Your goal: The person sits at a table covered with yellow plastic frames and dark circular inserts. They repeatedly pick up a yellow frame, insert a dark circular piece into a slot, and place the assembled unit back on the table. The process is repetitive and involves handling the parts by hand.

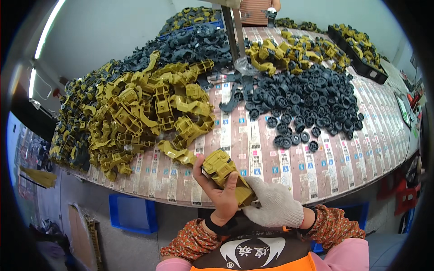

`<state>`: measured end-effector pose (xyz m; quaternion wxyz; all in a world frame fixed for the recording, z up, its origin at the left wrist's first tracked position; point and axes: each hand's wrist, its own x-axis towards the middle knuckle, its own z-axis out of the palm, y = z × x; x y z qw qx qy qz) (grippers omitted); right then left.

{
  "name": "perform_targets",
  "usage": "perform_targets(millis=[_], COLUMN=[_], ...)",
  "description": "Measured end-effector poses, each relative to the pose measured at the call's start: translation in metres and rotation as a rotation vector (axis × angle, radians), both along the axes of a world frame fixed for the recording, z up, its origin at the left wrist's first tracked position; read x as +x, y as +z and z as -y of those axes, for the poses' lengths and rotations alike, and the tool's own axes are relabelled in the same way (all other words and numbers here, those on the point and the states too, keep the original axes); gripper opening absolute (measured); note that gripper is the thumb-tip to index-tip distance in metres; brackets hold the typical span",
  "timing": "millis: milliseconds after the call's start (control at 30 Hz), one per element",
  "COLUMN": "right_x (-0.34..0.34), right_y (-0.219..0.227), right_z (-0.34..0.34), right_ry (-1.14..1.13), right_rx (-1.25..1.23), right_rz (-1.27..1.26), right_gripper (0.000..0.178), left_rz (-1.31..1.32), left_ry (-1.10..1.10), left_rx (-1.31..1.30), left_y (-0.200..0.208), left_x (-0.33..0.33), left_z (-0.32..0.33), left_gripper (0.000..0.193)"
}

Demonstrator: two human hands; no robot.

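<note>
A yellow plastic toy vehicle body (219,165) is between my hands just over the table's near edge. My left hand (222,201), bare, grips it from the left, with fingers along one side and the thumb across its top. My right hand (275,204), in a white knit glove, closes around the lower end; some fingers are hidden beneath. Beyond the left fingertips lies another yellow part (177,153). A large heap of yellow plastic shells (149,101) rises to the left, and a pile of small black wheels (307,97) spreads to the right.
Dark plastic parts (190,47) are heaped behind the yellow shells. Yellow vehicles with wheels (289,52) lie farther back, near a black crate (368,70). An upright post (233,34) stands mid-table. Another person (257,11) is across the table. A blue bin (132,214) sits below on the left.
</note>
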<state>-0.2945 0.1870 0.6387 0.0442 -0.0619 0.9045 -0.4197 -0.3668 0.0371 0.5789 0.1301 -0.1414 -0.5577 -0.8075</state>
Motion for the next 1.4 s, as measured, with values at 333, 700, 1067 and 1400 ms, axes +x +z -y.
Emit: perform_targets(millis=[333, 700, 1067, 1400], right_x=[-0.152, -0.335, -0.273, -0.298], right_y=[0.048, 0.058, -0.009, -0.048], right_z=[-0.088, -0.257, -0.048, 0.057], right_ry=[-0.325, -0.731, -0.094, -0.145], right_rx=[-0.554, -0.239, 0.085, 0.151], right_rz=[0.252, -0.379, -0.333, -0.407], right_gripper=[0.039, 0.055, 0.033, 0.034], left_rz=[0.211, 0.289, -0.034, -0.021], left_ry=[-0.141, 0.098, 0.313, 0.091], left_rx=[-0.110, -0.415, -1.017, -0.770], left_y=[0.014, -0.004, -0.009, -0.009], left_x=[-0.054, -0.076, -0.122, -0.098], left_z=[0.051, 0.133, 0.094, 0.096], left_gripper=[0.071, 0.039, 0.057, 0.055])
